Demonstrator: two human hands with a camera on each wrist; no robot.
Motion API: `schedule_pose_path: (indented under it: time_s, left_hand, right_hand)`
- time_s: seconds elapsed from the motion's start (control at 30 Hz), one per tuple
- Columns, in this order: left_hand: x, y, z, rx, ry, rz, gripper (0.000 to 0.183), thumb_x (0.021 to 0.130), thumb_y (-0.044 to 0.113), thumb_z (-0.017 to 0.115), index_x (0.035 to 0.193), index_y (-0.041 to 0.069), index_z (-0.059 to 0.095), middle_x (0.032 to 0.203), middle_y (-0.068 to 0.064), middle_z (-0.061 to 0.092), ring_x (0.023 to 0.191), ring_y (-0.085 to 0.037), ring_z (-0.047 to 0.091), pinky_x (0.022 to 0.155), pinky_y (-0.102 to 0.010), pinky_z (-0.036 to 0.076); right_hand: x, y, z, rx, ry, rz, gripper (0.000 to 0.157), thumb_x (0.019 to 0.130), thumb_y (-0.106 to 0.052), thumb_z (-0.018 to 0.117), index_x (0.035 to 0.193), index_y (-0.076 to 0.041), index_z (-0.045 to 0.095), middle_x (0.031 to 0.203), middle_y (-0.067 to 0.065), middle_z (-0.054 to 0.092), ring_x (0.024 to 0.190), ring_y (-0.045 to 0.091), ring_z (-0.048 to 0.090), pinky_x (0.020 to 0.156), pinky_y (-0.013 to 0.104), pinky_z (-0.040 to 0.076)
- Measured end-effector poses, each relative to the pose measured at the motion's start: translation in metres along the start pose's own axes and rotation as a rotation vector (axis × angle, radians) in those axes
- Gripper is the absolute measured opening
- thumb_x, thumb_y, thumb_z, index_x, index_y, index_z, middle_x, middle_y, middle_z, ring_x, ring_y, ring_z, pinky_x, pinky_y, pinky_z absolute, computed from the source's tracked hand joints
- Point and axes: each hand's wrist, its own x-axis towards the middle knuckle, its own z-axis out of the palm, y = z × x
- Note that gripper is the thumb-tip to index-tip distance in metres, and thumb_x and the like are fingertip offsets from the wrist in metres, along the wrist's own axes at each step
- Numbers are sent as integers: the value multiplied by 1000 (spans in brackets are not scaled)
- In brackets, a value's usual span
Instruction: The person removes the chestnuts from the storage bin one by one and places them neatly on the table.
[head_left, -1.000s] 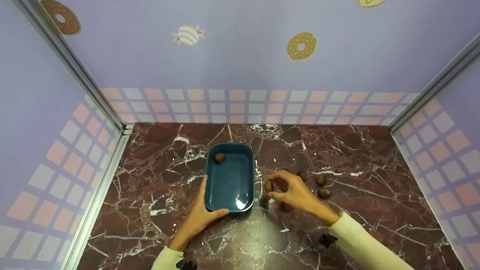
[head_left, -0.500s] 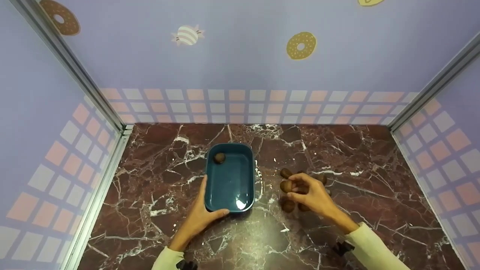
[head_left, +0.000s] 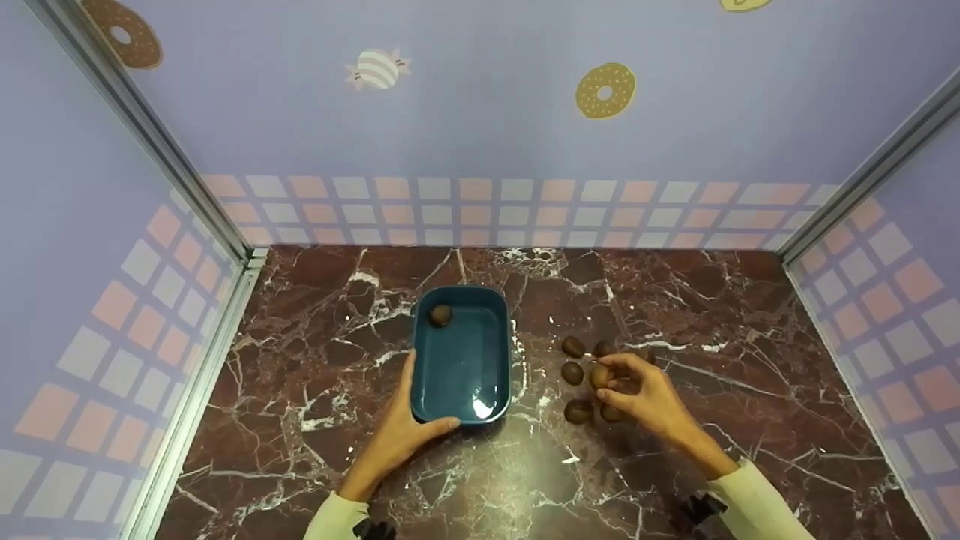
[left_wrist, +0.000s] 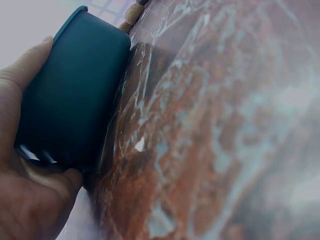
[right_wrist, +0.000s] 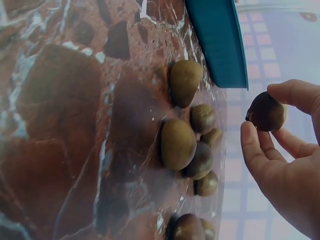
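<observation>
A teal rectangular dish (head_left: 461, 367) stands on the marble table with one brown kiwi (head_left: 440, 316) in its far left corner. My left hand (head_left: 401, 431) grips the dish's near left corner, the thumb along the near edge and the fingers on the left wall. In the left wrist view the dish's outer wall (left_wrist: 75, 90) shows beside my left hand (left_wrist: 30, 190). To the right of the dish my right hand (head_left: 641, 394) pinches a kiwi (head_left: 598, 376) between thumb and fingertips. In the right wrist view this kiwi (right_wrist: 267, 111) is held off the table.
Several more kiwis lie around and under the right hand, among them a kiwi (head_left: 572, 373), a kiwi (head_left: 573, 346) and a kiwi (head_left: 578, 411). Patterned lilac walls (head_left: 480, 135) enclose the table (head_left: 322, 337) at the back and both sides.
My right hand has moved to the right, away from the dish, with the kiwi in its fingers, uncovering kiwis on the table. The left hand and dish have stayed in place.
</observation>
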Motion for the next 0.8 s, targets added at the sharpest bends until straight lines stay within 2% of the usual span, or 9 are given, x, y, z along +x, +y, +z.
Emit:
schedule_pose_path:
  time_s: [0.2, 0.37, 0.6, 0.8]
  left_hand:
    - [0, 1, 0, 2, -2, -2, 137, 82, 32, 101, 180, 19, 6, 184, -16, 10, 167, -43, 17, 131, -68, 17]
    - [0, 2, 0, 5, 3, -9, 137, 82, 33, 101, 180, 20, 7, 184, -16, 10, 167, -42, 17, 131, -68, 16]
    - [0, 0, 1, 9, 1, -13, 136, 82, 33, 101, 180, 21, 7, 184, -15, 12, 167, -41, 17, 131, -67, 17]
    - [-1, 0, 0, -23, -4, -18, 134, 84, 30, 100, 180, 22, 6, 184, -14, 9, 168, -42, 14, 130, -70, 16]
  right_hand:
    - [-11, 7, -4, 26, 44, 34, 46, 85, 16, 85, 128, 13, 69, 117, 28, 73, 101, 14, 75, 90, 25, 63]
    - [-19, 12, -7, 39, 85, 70, 46, 84, 17, 86, 126, 12, 68, 116, 26, 74, 101, 13, 75, 89, 23, 62]
    - [-32, 21, -18, -55, 132, 124, 46, 83, 13, 88, 124, 7, 70, 113, 19, 77, 96, 13, 72, 85, 21, 60]
    - [-42, 27, -28, -56, 151, 127, 49, 84, 14, 88, 130, 8, 70, 121, 20, 74, 106, 9, 72, 94, 21, 60]
